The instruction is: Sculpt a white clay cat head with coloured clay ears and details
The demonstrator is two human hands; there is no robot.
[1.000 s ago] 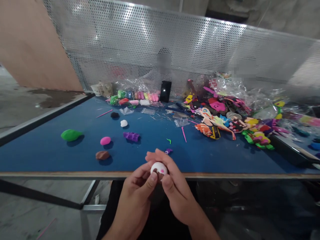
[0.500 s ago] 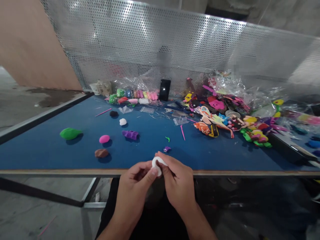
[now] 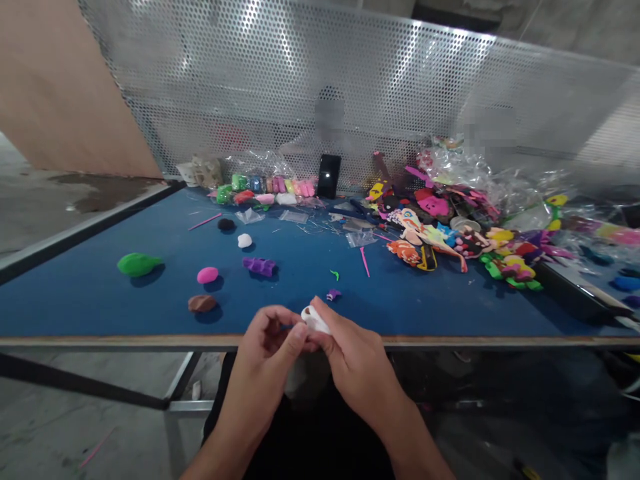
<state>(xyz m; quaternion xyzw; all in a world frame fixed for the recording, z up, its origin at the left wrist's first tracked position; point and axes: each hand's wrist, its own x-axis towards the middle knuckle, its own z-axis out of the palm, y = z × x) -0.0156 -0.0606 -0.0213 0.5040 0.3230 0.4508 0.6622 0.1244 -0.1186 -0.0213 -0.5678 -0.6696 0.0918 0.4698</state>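
Observation:
A small piece of white modelling clay (image 3: 316,321) with a brown spot at its upper end is pinched in my right hand (image 3: 353,350), over the table's front edge. My left hand (image 3: 273,347) curls against its left side, thumb and fingertips closed at the clay; part of their contact is hidden. Just beyond the hands lie a tiny purple and white clay piece (image 3: 333,294) and a thin green clay bit (image 3: 335,274). To the left rest a purple clay lump (image 3: 260,267), a brown lump (image 3: 202,304), a pink ball (image 3: 207,275) and a green clay shape (image 3: 139,265).
White (image 3: 244,241) and black clay lumps (image 3: 227,225) lie farther back. A phone (image 3: 329,177) leans on the perforated metal screen (image 3: 280,87). Bagged clay (image 3: 270,190) stands left of it; a heap of colourful clay figures (image 3: 435,227) spreads right. A pink stick (image 3: 365,262) lies mid-table.
The white clay has been turned in my fingers, from a rounded curl facing me to a narrower, tilted shape. My left thumb has shifted away from its front.

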